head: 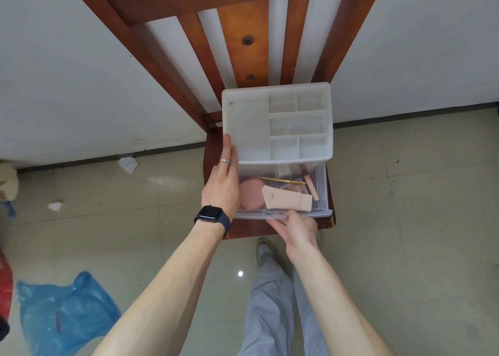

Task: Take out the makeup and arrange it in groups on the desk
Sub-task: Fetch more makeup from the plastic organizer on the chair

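Note:
A white plastic organizer [276, 93] with bare top compartments stands on a wooden chair seat [213, 150]. Its clear drawer [322, 191] is pulled out toward me. Inside lie a beige tube [286, 200], a pink round sponge [251, 195], a thin yellow stick [280, 180] and a brown pencil-like item [312, 186]. My left hand [222, 182] lies flat against the organizer's left side, fingers straight. My right hand [293, 227] grips the drawer's front lip from below, thumb on top.
The chair's slatted back [243, 45] rises against a white wall. Tiled floor surrounds the chair, with a blue plastic bag [64, 315] at lower left, paper scraps [128, 163] near the wall, and my legs and shoe [263, 250] below the seat.

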`<action>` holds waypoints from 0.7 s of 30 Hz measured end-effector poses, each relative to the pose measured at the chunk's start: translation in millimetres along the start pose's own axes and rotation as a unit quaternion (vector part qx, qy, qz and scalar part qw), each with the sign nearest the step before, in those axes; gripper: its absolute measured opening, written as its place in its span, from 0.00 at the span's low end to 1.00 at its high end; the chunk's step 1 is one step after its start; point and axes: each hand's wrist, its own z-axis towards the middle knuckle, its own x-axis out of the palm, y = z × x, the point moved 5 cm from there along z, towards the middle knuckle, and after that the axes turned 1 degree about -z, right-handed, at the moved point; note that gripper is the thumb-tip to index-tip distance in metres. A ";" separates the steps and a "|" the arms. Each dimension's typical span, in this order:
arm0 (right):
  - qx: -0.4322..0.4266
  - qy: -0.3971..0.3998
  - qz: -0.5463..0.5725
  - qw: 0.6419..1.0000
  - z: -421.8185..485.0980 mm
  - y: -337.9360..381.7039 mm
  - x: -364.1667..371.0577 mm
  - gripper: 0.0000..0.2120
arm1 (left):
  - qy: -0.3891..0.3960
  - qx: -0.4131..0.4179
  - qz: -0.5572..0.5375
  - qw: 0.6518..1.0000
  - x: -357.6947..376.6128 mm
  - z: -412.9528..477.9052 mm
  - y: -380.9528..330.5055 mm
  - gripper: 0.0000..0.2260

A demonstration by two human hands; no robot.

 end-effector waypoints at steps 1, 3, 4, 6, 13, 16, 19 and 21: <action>-0.003 0.002 -0.006 1.000 3.2 1.9 0.6 0.08 | 0.001 -0.001 -0.002 1.000 1.4 -0.3 0.9 0.36; 0.003 0.013 0.000 1.000 10.4 4.4 -1.1 0.07 | 0.000 -0.005 -0.012 1.000 3.4 -1.4 2.2 0.39; 0.007 0.024 0.003 1.000 13.4 4.6 -2.6 0.08 | -0.003 -0.008 -0.022 1.000 4.8 -2.4 2.2 0.40; 0.012 0.051 0.000 0.999 16.6 3.0 -5.0 0.09 | -0.004 -0.016 -0.047 0.999 9.6 -4.3 0.6 0.41; 0.040 0.101 -0.084 0.991 20.4 3.1 -17.3 0.07 | -0.026 -0.019 -0.073 0.997 15.3 -11.1 -11.8 0.42; 0.045 0.119 -0.172 0.977 14.5 8.6 -26.7 0.15 | -0.072 -0.006 -0.056 0.996 7.5 -24.8 -16.3 0.33; -0.008 0.108 -0.322 0.940 7.0 19.8 -40.0 0.18 | -0.038 -0.019 -0.030 0.999 14.1 -36.8 -22.7 0.24; -0.099 0.080 -0.411 0.903 3.2 31.4 -46.7 0.14 | 0.043 -0.014 -0.010 0.999 27.7 -38.3 -29.3 0.20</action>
